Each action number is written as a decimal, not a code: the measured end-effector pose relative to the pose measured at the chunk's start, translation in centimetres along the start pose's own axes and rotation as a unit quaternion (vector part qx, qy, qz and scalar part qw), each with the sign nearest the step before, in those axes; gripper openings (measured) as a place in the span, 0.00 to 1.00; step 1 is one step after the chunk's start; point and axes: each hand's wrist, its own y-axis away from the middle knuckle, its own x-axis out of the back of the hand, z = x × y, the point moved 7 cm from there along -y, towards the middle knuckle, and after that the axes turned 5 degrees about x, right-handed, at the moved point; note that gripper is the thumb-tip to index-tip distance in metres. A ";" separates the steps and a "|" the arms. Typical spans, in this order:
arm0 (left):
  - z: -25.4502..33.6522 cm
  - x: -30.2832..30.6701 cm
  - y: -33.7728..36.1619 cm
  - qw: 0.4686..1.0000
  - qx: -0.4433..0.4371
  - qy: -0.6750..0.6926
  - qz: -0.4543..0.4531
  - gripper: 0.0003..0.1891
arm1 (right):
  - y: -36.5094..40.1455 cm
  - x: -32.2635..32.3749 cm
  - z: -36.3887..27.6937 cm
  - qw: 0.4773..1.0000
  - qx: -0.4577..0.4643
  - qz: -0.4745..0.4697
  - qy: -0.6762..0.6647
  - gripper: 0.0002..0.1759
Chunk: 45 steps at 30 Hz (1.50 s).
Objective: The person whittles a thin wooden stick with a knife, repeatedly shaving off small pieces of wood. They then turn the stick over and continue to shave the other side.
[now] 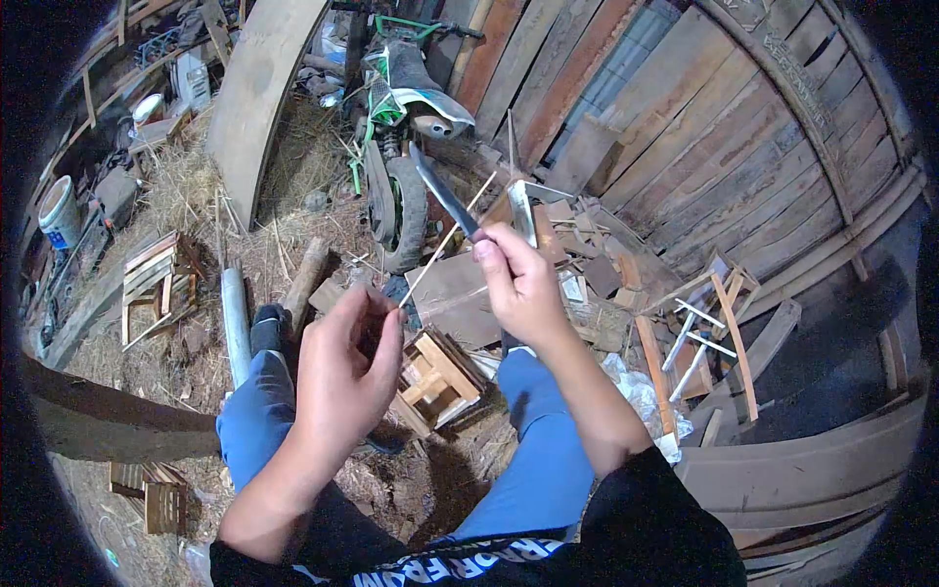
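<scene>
A knife (447, 199) with a long blade points up and to the left from my right hand (521, 284), whose fingers are wrapped round its handle. Lower and to the left, my left hand (350, 350) pinches the lower end of a thin wooden stick (430, 266). The stick slants up to the right and passes behind the knife blade. Between my knees, below the hands, a small slatted wooden crate (437, 380) sits on the ground.
A green and white motorbike (403, 93) stands ahead near a plank wall (724, 127). Wood scraps (597, 245) and a small frame (699, 338) lie to the right. A curved board (256, 98), another crate (156, 284) and a white bucket (61, 210) are at left.
</scene>
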 end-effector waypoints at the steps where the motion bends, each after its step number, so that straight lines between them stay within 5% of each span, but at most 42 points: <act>1: 0.0 0.2 0.1 0.999 -0.024 -0.027 0.011 0.05 | -0.1 0.2 0.8 0.998 -0.029 0.004 -0.049 0.12; 3: 0.2 0.3 0.3 0.998 -0.025 -0.050 0.011 0.05 | 0.0 0.2 1.3 0.991 -0.068 -0.006 -0.116 0.11; 7: 0.9 0.9 0.4 0.995 -0.062 -0.061 0.049 0.05 | 1.4 -1.5 -3.1 0.999 0.044 -0.020 0.011 0.13; 11: 1.5 1.1 0.7 0.991 -0.061 -0.114 0.027 0.05 | 0.5 -0.2 0.7 0.993 -0.105 -0.028 -0.046 0.13; 14: 1.4 1.1 0.7 0.993 -0.057 -0.096 0.036 0.05 | 1.9 -2.1 0.3 0.994 -0.044 -0.017 -0.100 0.10; 15: 1.3 1.1 0.6 0.994 -0.061 -0.085 0.042 0.05 | 2.1 -2.3 -1.9 0.998 0.017 -0.060 0.000 0.11; 20: 1.1 1.4 0.5 0.992 -0.058 -0.110 0.028 0.04 | 0.8 -1.2 0.7 0.997 -0.071 -0.027 -0.019 0.11; 24: 1.3 1.3 0.3 0.994 -0.027 -0.104 0.024 0.04 | 2.4 -3.1 -3.4 0.996 -0.035 -0.084 0.001 0.10; 29: 1.1 1.5 0.5 0.990 -0.075 -0.110 0.050 0.05 | 1.3 -2.1 -1.6 1.000 -0.012 0.003 -0.020 0.11; 32: 0.8 1.4 0.2 0.992 -0.063 -0.098 0.049 0.05 | 2.4 -3.4 -3.5 0.996 -0.011 -0.084 0.024 0.11; 35: 0.5 1.4 0.2 0.992 -0.058 -0.102 0.037 0.05 | 0.8 -2.4 -0.3 0.996 -0.068 -0.041 -0.047 0.11; 39: 0.8 1.6 0.1 0.993 -0.046 -0.102 0.042 0.05 | 3.0 -4.6 -3.7 0.994 0.002 -0.100 -0.032 0.12; 43: 0.9 1.6 0.3 0.992 -0.066 -0.092 0.055 0.05 | 1.4 -3.1 -0.8 0.991 -0.092 -0.074 -0.065 0.11; 45: 0.5 1.4 0.2 0.993 -0.050 -0.089 0.053 0.05 | 3.2 -4.7 -2.1 0.994 -0.009 -0.108 -0.030 0.12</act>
